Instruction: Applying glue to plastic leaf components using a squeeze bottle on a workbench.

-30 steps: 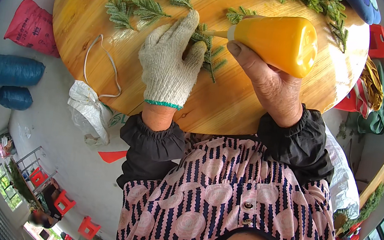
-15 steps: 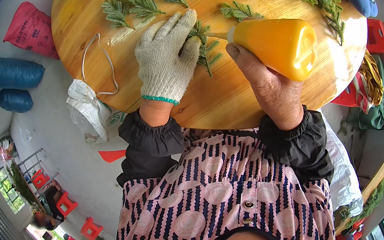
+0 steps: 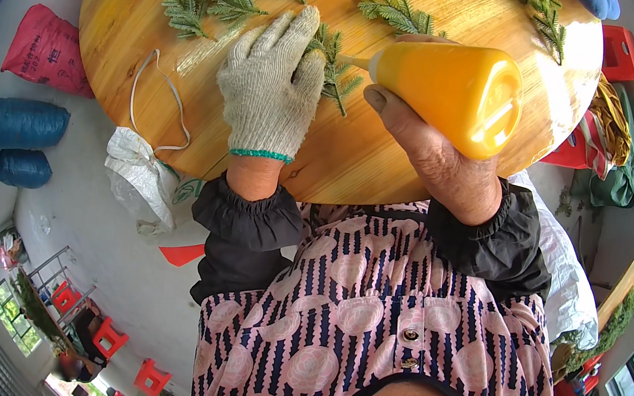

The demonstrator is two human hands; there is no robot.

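Orange squeeze bottle (image 3: 451, 91) sits gripped in our bare right hand (image 3: 435, 153), its nozzle now nearer the green sprig (image 3: 332, 72). Our gloved left hand (image 3: 272, 84) has slid slightly, fingers flat and open, pinning that sprig to the wooden surface (image 3: 369, 165).

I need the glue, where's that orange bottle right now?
In the head view, the orange bottle is in the right hand, its nozzle pointing at a green sprig beside the gloved left hand.
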